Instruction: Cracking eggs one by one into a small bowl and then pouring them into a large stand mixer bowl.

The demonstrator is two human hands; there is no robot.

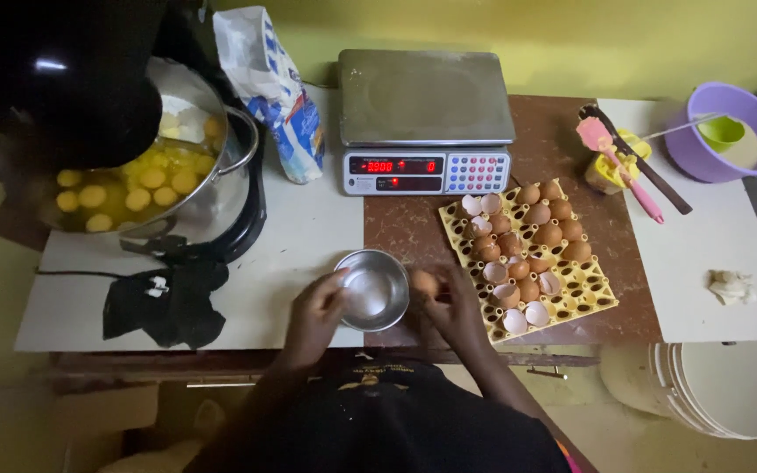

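A dark mixer head point(54, 70) hides part of the pot point(177, 166) of yolks at the table's back left corner; a white-and-blue bag point(273, 88) leans beside it. At the front edge, the left hand point(315, 317) curls its fingers on the small bowl point(372, 289); the right hand point(453, 314) pinches an egg point(424, 283) beside its rim. Bare tabletop point(711, 236) lies right of the yellow tray point(597, 293).

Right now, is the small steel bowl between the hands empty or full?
Empty, it seems: the small steel bowl shows only bare shiny metal inside, with no yolk visible.
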